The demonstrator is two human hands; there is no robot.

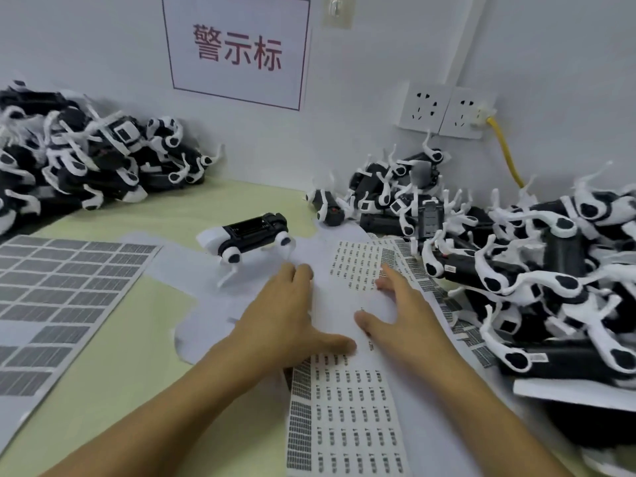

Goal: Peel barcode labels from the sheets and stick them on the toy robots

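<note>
Label sheet (358, 266) is lying flat directly under and ahead of both hands, its long axis running away from the person toward the single toy robot (249, 237) standing just beyond the left fingertips. Left hand (285, 318) and right hand (402, 315) are both resting on it, fingers spread flat, gripping nothing; the right is reaching nearer the labels.

Label sheet (347, 425) print blurred; left sheet (51, 297) cut off.
</note>
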